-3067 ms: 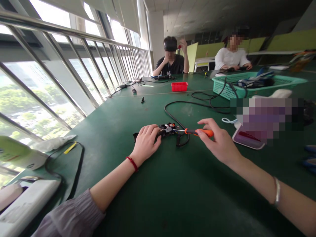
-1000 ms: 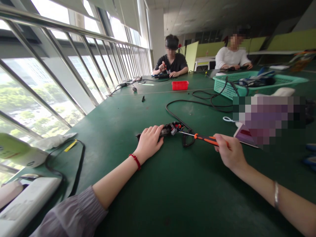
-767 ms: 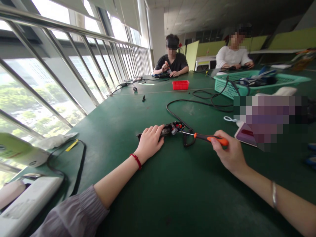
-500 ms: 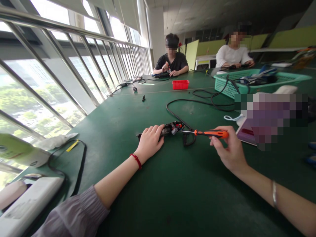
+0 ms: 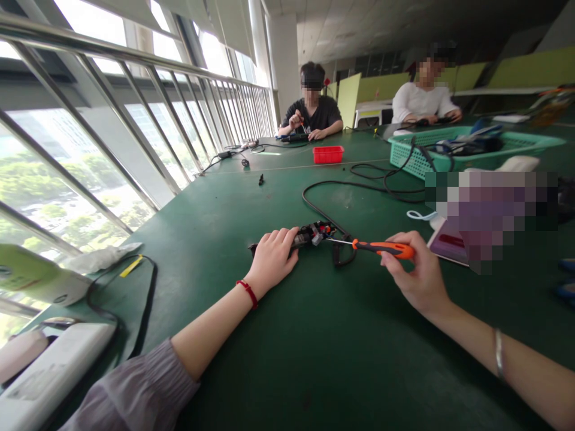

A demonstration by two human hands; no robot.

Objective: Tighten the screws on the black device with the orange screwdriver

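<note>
My left hand (image 5: 275, 256) is wrapped over a black elongated device (image 5: 309, 233) on the green table, pressing its body down. The device's right end is open, with wires and small red and grey parts showing; its exact kind is unclear. A screwdriver (image 5: 385, 248) with an orange and black handle sits in the closed fingers of my right hand (image 5: 417, 272). Its thin shaft points left, and the tip reaches the opened end of the device; I cannot tell exactly what it touches. A black cable (image 5: 321, 211) runs up from beside the device.
A red bin (image 5: 327, 155) and a teal basket (image 5: 476, 157) of tools stand farther back. At left lie a white box (image 5: 58, 371), a green bottle (image 5: 40, 278) and a black strap (image 5: 148, 311). Two people sit across the table, near a metal railing (image 5: 135, 63).
The screwdriver's handle has tipped slightly lower on the right, its tip staying at the device. My left hand has hardly moved.
</note>
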